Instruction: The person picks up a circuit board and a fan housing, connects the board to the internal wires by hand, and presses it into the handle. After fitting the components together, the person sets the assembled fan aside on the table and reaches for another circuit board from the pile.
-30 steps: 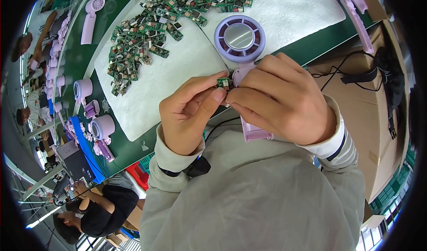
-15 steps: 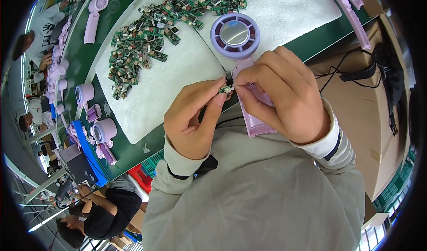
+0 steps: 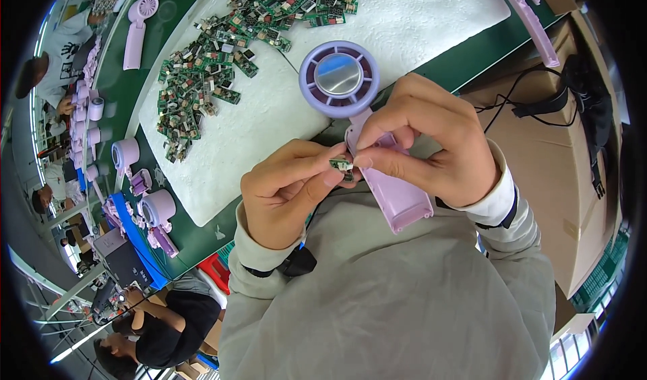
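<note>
A small green circuit board (image 3: 342, 165) with a light connector is pinched between the thumb and forefinger of my left hand (image 3: 286, 188). My right hand (image 3: 435, 147) is closed over the open handle of a lilac handheld fan (image 3: 397, 191). Its thumb and index tips come right up to the board's edge; whether they also pinch a wire or plug is hidden. The fan's round purple head (image 3: 339, 78), with a silvery disc in its middle, points away from me. The handle slants toward my lap, its hollow inner side facing up.
Many green circuit boards (image 3: 202, 77) lie heaped on white foam sheets (image 3: 222, 171) on the green table (image 3: 202, 235). Lilac fan parts (image 3: 522, 16) stand at far right, beside a cardboard box (image 3: 539, 157) with black cables. More fans (image 3: 158, 207) and co-workers (image 3: 162, 326) are at left.
The fan has shifted toward me and slightly left, its handle end swinging right. The board has turned in my left fingers and dropped a little lower, close beside the handle.
</note>
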A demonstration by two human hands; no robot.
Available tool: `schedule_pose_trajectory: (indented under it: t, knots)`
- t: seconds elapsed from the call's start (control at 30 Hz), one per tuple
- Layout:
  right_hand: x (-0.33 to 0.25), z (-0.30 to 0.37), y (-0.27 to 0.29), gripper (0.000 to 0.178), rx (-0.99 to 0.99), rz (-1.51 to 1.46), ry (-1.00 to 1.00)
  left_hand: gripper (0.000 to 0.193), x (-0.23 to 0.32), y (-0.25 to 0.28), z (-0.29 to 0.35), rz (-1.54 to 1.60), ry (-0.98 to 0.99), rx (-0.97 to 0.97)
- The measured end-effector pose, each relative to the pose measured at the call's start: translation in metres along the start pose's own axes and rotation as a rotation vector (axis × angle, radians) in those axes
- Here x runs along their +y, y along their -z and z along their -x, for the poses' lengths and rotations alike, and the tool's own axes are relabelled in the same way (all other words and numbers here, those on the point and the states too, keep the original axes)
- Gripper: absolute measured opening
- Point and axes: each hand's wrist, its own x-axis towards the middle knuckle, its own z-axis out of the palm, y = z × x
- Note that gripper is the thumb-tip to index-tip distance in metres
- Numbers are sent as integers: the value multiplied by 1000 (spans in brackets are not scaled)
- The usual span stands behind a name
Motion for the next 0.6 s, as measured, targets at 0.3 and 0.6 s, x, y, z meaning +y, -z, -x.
schedule_pose_trajectory:
  t: [0.3,0.6]
  knots:
    - [6,-1,-3,15,39,97,109,31,0,-1,-6,-27,3,8]
    - [11,-8,10,18,-86,193,200,30,5,2,-9,-247,28,-76]
